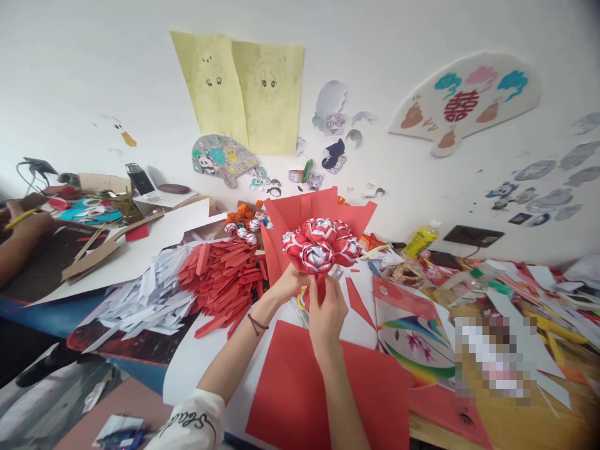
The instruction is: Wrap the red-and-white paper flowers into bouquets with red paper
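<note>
A bouquet of folded red-and-white paper flowers (321,247) is held up in front of me, with red wrapping paper (300,206) fanned out behind it. Just under the blooms on the left, my left hand (288,282) is closed around the bouquet; its fingers are partly hidden. My right hand (329,309) pinches the red paper at the bouquet's base, fingers closed. Below my hands a large red paper sheet (281,387) lies flat on white paper. To the left are a heap of folded red paper strips (225,278) and a pile of white paper strips (145,300).
Small paper balls (241,232) and orange paper flowers (241,214) sit behind the strips. A yellow bottle (422,239) and scattered paper scraps are on the right, beside a printed red folder (412,337). At far left, another person's hand (28,225) holds something yellow.
</note>
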The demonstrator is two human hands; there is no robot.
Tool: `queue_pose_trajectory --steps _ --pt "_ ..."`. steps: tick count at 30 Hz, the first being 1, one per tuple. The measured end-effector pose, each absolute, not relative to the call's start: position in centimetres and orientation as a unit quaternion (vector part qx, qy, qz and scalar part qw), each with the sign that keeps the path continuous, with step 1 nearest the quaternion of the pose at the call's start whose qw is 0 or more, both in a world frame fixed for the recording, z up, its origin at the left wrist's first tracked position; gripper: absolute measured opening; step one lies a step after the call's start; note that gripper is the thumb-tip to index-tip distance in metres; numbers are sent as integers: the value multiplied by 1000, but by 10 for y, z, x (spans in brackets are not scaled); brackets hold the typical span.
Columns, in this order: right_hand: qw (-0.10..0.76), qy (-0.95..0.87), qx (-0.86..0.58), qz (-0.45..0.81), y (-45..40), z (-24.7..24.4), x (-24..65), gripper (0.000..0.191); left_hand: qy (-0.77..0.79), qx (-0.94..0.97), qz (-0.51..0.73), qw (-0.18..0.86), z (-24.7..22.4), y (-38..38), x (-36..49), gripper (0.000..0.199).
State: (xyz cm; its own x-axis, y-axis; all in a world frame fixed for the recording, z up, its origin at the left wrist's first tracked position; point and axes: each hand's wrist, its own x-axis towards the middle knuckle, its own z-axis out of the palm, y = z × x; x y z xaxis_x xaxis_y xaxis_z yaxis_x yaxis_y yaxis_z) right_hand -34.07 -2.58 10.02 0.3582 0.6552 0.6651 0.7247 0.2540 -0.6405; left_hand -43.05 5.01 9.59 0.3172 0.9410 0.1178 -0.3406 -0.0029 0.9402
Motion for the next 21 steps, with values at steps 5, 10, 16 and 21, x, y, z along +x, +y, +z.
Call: queue_pose_trajectory --steps 5,10,16,21 --pt "529 -583 -615 -43 -28 101 -334 30 272 516 500 640 93 54 -431 35" --pt "502 -597 -626 -12 -28 106 -327 33 244 522 503 645 91 57 -427 36" --pt "518 -602 -608 16 -23 103 -317 30 230 527 491 655 90 63 -423 48" --pt "540 -607 -583 37 -21 100 -311 27 200 529 454 689 97 64 -425 51"
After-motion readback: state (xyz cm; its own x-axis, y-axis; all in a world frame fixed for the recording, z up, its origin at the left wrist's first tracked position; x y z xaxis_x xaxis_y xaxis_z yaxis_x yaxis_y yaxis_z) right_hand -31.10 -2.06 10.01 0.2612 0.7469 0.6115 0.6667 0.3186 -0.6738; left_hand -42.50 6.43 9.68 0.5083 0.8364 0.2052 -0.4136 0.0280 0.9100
